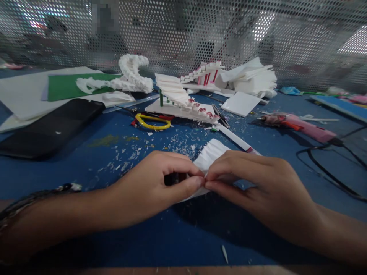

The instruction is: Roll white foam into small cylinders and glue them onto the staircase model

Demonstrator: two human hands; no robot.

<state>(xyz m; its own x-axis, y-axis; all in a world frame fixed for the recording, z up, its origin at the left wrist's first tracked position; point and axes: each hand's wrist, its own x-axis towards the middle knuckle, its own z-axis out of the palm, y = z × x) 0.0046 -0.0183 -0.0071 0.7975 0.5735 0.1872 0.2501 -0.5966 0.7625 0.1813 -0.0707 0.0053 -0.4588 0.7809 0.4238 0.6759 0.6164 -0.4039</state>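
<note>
- Left hand (pixel 160 175), lower centre of the frame: thumb and forefinger narrow, tips pinched on the white paper (pixel 212 153).
- Right hand (pixel 266 187), lower right: thumb and forefinger also pinched on it, tips meeting the left ones.
- That paper lies at centre, just below mid-frame, partly hidden by the fingers; its long axis slants from lower left to upper right, crinkled end pointing away.
- Farther: yellow-handled scissors (pixel 156 127) left of centre, pink glue gun (pixel 304 128) at right, on the blue tabletop (pixel 137 244).
</note>
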